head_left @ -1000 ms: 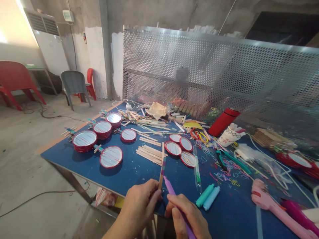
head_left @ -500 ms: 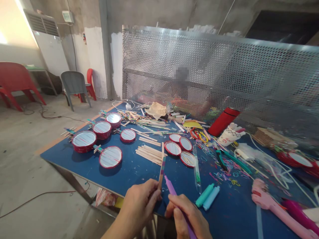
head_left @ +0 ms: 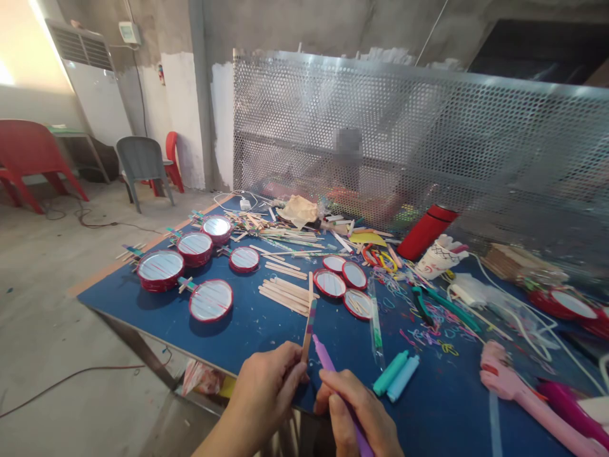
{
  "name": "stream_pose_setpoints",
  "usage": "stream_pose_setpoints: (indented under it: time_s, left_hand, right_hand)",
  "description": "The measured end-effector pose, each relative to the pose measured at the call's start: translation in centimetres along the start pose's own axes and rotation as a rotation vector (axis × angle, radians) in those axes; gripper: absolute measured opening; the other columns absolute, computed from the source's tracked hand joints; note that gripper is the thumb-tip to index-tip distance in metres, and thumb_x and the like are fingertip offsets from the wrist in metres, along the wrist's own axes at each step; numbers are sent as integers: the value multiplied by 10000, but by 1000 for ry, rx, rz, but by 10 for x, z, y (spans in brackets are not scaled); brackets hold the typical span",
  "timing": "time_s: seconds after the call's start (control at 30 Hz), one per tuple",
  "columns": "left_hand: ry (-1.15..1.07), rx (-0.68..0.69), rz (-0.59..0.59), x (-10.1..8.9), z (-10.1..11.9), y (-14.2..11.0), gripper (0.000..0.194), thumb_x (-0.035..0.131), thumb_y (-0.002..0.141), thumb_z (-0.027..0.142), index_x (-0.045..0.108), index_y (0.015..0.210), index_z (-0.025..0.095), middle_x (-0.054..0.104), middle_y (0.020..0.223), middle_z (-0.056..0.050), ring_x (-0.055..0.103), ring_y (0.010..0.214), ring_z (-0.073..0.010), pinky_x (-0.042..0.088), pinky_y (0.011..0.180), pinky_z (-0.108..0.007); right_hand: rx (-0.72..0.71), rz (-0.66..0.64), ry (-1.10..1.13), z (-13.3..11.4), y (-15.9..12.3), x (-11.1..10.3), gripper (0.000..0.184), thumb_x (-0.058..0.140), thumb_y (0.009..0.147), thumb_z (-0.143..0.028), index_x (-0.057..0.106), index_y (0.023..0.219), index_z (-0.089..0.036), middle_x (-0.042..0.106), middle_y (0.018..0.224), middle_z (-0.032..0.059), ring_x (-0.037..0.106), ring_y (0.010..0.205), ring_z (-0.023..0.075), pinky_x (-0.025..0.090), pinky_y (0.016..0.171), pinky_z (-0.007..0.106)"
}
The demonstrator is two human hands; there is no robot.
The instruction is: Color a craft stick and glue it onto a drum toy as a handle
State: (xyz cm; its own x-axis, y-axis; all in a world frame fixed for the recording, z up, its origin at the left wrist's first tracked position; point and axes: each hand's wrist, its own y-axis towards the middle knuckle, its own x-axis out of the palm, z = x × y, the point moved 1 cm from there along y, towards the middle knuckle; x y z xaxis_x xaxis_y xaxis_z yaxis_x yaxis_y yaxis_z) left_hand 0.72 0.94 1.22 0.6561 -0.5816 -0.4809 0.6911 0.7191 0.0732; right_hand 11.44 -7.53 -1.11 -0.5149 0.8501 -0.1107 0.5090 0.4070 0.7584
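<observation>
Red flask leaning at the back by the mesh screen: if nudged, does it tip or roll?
The red flask leans tilted against the paper cup, so a nudge would probably topple it. Its round body would then likely roll, though the rubber bands and cables strewn about might stop it soon. It looks rigid with a smooth finish, so perhaps slippery to grip; weight cannot be judged.

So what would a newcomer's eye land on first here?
Probably the left hand pinching a colour-banded wooden stick while the right hand holds a purple marker to it, at the blue table's near edge. Next, the red-rimmed round drums far left.
</observation>
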Motion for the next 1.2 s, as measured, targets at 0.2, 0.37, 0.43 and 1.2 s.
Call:
stream_pose_setpoints:
  time_s: [0.2,0.37,0.43,1.2]
  left_hand:
    - [9,7,-4,1,-1,0,176,441,914,162,595,833,187,698,746,0,626,486,-89,417,435,-121]
    - [20,26,5,2,-2,1,179,434,914,165,589,827,182,695,727,1,602,445,-83,420,441,-131]
    - [15,28,2,2,-3,1,180,430,919,171,587,832,181,696,735,0,601,441,-81,421,440,-132]
    - [31,49,11,2,-6,1,181,423,920,190,567,810,194,682,718,6,598,484,-86,414,445,-123]
  right_hand:
    - [26,15,5,-5,2,0,149,563,891,-226,701,943,-208,656,666,-14,610,598,129,478,662,275]
    - [-10,10,0,-6,2,1,143,564,885,-216,701,922,-199,677,712,2,628,643,142,476,671,282]
    - [-20,7,5,-4,2,1,147,561,883,-199,699,933,-198,682,727,4,631,652,142,472,675,282]
    - [-61,-30,-21,0,1,1,163,544,883,-183,686,963,-191,679,725,17,659,676,152,479,627,260]
